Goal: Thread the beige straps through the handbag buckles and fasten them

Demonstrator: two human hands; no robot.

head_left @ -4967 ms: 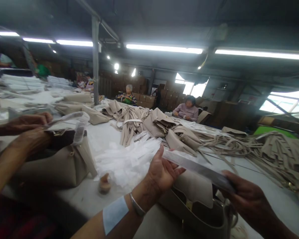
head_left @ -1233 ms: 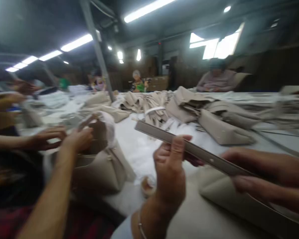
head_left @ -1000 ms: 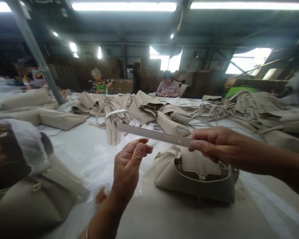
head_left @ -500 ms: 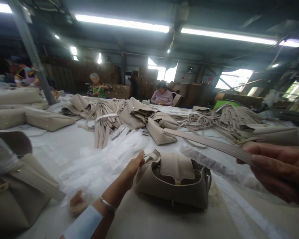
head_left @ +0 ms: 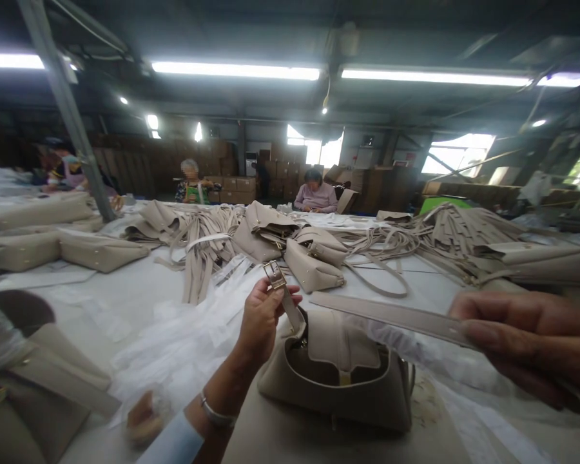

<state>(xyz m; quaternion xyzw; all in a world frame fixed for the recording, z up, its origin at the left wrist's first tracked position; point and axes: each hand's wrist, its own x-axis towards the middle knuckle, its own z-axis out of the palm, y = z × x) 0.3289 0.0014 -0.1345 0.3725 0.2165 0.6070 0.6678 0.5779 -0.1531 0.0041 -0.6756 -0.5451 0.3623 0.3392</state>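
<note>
A taupe handbag (head_left: 338,406) stands in front of me on the table, its top gaping and its flap (head_left: 336,341) lying over the opening. My left hand (head_left: 263,316) pinches a short strap at the bag's left side, and a metal buckle (head_left: 274,275) sticks up above the fingers. Between thumb and fingers, my right hand (head_left: 522,341) grips a long flat bag strap (head_left: 391,312). Its free end points left, above the bag and a little apart from the buckle.
Crumpled white wrapping (head_left: 174,361) spreads left of the bag. Another handbag (head_left: 33,393) stands at the near left. Piled straps (head_left: 203,238) and more handbags (head_left: 314,258) lie across the table. Co-workers (head_left: 315,193) sit beyond, and a slanted metal post (head_left: 70,116) rises at the left.
My left hand has lifted the short strap with its buckle upright from the bag's side. The long strap's free end has come down and nearer the buckle. The view has tilted slightly up.
</note>
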